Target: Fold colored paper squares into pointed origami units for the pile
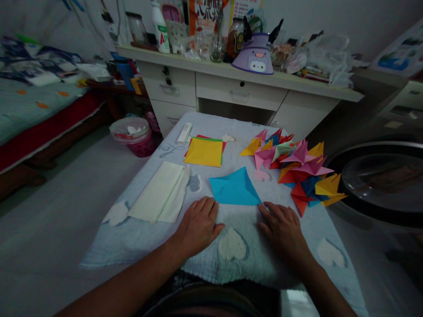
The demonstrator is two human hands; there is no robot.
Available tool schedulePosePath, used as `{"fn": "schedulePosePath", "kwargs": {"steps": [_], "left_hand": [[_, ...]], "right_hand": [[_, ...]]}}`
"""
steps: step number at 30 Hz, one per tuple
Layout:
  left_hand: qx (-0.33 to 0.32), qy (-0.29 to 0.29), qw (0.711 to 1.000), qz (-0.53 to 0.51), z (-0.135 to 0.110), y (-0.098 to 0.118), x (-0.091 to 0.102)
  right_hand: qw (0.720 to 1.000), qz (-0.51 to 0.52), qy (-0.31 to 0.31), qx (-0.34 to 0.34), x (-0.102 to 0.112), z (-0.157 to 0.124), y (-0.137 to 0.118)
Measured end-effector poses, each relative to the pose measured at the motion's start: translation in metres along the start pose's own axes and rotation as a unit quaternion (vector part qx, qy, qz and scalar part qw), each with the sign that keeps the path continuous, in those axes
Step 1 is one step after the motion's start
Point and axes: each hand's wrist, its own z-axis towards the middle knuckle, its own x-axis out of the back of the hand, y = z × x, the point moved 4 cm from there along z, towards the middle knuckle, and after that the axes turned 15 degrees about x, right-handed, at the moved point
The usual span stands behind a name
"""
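A sheet of blue origami paper (234, 189), partly folded, lies on the cloth-covered table with a creased surface and a straight near edge. My left hand (200, 222) rests flat beside its lower left corner, fingertips touching the paper and thumb apart. At the lower right corner, the fingertips of my right hand (280, 222) touch the paper, fingers spread. Behind it sits a stack of coloured paper squares (204, 152), yellow on top. To the right is a pile of folded paper cranes (299, 160) in several colours.
Left of the blue paper lies a folded pale cloth or paper (158, 191), with a small white box (184, 133) behind it. A lined pink bin (139, 136) stands on the floor. A drawer desk (238, 90) is beyond the table; a front-loading washer (386, 176) stands at right.
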Motion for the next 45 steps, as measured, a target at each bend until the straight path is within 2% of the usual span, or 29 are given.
{"fn": "schedulePosePath", "kwargs": {"steps": [3,6,9,11,14,17,21,24,27,30,35,38,45], "left_hand": [[-0.002,0.006,1.000,-0.006,0.000,0.000,0.001],[-0.004,0.025,0.999,-0.023,-0.002,-0.002,0.001],[-0.018,0.056,0.997,-0.049,-0.003,-0.004,0.001],[-0.030,0.073,0.994,-0.070,-0.004,-0.005,0.002],[-0.033,0.084,0.990,-0.108,-0.003,-0.008,0.005],[-0.006,0.084,0.985,-0.151,-0.001,-0.012,0.007],[0.020,0.091,0.979,-0.183,0.001,-0.017,0.005],[0.032,0.110,0.975,-0.191,0.001,-0.020,0.003],[0.045,0.126,0.974,-0.184,0.001,-0.022,0.002],[0.048,0.146,0.974,-0.166,0.001,-0.021,0.005],[0.027,0.247,0.961,-0.120,0.001,-0.020,0.020],[-0.006,0.287,0.952,-0.109,0.001,-0.023,0.029],[-0.133,0.292,0.940,-0.117,0.000,-0.020,0.035]], "right_hand": [[1.000,-0.001,0.017,0.002,0.000,-0.002,0.005],[0.996,0.007,0.082,-0.019,0.008,0.001,0.011],[0.982,0.055,0.177,-0.031,0.022,0.016,0.009],[0.975,0.096,0.199,-0.028,0.026,0.035,0.000],[0.974,0.153,0.168,-0.001,0.020,0.071,-0.020],[0.971,0.196,0.134,-0.004,0.007,0.100,-0.035],[0.967,0.229,0.105,-0.032,-0.009,0.116,-0.042],[0.966,0.229,0.120,-0.014,-0.005,0.112,-0.044],[0.973,0.192,0.127,0.026,0.009,0.103,-0.049],[0.972,0.138,0.183,0.058,0.027,0.091,-0.054],[0.950,0.133,0.255,0.126,0.036,0.072,-0.057],[0.932,0.168,0.286,0.146,0.032,0.062,-0.053],[0.924,0.228,0.289,0.106,0.024,0.048,-0.039]]}}
